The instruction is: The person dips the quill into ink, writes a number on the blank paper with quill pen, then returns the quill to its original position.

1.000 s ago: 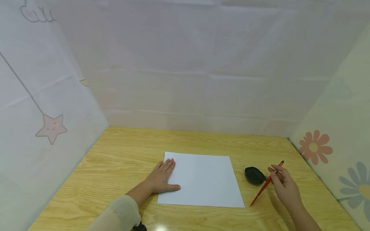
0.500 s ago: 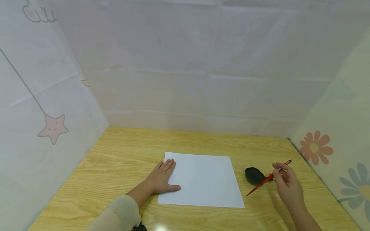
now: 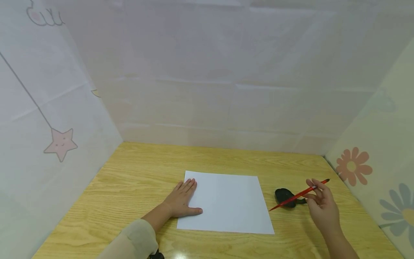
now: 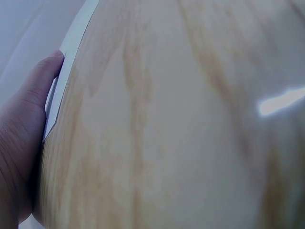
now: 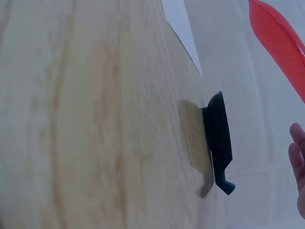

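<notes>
A blank white sheet of paper point(image 3: 229, 203) lies on the wooden table. My left hand point(image 3: 182, 203) presses flat on its left edge, fingers straight and thumb spread over the paper. To the right, my right hand point(image 3: 325, 205) pinches a red feather quill pen point(image 3: 299, 194) between thumb and fingers, above the table. Its dark tip points up and right, and the feather end reaches left to the paper's right edge in the head view. Beneath the quill sits a black shallow dish with a short handle point(image 3: 284, 196). In the right wrist view, the red feather point(image 5: 279, 40) shows at the top right.
The wooden table point(image 3: 145, 169) is bounded by a pale cloth backdrop point(image 3: 210, 90) at the back and both sides. A small black object point(image 3: 156, 254) shows by the left sleeve point(image 3: 132, 239) at the bottom edge.
My right hand has shifted slightly right and turned the quill flatter, its feather end swinging up and left across the dish. My left hand stays in place on the paper.
</notes>
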`<state>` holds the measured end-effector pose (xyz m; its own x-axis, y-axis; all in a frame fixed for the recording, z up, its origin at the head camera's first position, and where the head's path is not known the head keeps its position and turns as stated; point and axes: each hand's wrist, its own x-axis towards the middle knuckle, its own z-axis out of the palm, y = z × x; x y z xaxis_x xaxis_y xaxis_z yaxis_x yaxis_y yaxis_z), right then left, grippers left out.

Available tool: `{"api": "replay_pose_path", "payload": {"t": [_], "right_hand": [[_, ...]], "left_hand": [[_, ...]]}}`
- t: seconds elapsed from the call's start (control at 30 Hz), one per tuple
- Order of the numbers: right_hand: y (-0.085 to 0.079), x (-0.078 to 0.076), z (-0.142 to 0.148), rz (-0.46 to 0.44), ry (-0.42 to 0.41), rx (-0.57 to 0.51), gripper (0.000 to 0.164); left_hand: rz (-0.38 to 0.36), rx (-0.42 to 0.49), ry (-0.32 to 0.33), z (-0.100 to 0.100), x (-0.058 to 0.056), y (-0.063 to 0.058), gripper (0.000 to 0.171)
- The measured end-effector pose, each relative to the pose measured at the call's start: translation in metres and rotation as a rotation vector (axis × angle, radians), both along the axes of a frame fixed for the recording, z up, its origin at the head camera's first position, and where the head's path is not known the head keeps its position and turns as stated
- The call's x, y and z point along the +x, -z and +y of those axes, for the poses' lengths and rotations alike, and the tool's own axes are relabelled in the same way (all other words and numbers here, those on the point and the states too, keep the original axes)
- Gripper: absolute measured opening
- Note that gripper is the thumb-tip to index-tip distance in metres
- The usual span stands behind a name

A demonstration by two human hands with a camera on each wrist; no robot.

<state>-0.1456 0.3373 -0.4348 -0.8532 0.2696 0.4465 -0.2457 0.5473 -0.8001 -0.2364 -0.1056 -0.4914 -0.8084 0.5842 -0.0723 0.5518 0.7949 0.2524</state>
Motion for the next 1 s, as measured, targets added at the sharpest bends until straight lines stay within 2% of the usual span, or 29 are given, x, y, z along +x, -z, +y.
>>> {"api": "replay_pose_path", "payload": {"t": [0.2, 0.37, 0.6, 0.67, 0.77, 0.9, 1.0], "right_hand": [[0.0, -0.003, -0.005, -0.128, 0.115, -0.046, 0.053], [-0.002, -0.005, -0.008, -0.127, 0.137, -0.112, 0.045], [-0.004, -0.006, -0.01, -0.128, 0.061, -0.441, 0.033], [-0.004, -0.006, -0.011, -0.125, 0.067, -0.44, 0.031], [-0.003, -0.006, -0.012, -0.138, 0.112, -0.342, 0.028], [-0.002, -0.008, -0.013, -0.16, 0.189, -0.263, 0.024], [-0.002, -0.009, -0.014, -0.165, 0.224, -0.303, 0.026]], "left_hand": [[0.011, 0.008, 0.008, -0.001, -0.002, 0.005, 0.11], [0.002, 0.003, -0.003, -0.001, -0.003, 0.006, 0.109], [0.012, -0.01, -0.004, -0.001, -0.004, 0.008, 0.109], [0.01, -0.008, -0.007, -0.001, -0.004, 0.007, 0.109], [0.005, -0.017, -0.012, 0.0, -0.004, 0.007, 0.108], [0.01, -0.026, -0.016, 0.0, -0.003, 0.006, 0.108], [0.012, -0.023, -0.016, 0.0, -0.003, 0.006, 0.107]]}}
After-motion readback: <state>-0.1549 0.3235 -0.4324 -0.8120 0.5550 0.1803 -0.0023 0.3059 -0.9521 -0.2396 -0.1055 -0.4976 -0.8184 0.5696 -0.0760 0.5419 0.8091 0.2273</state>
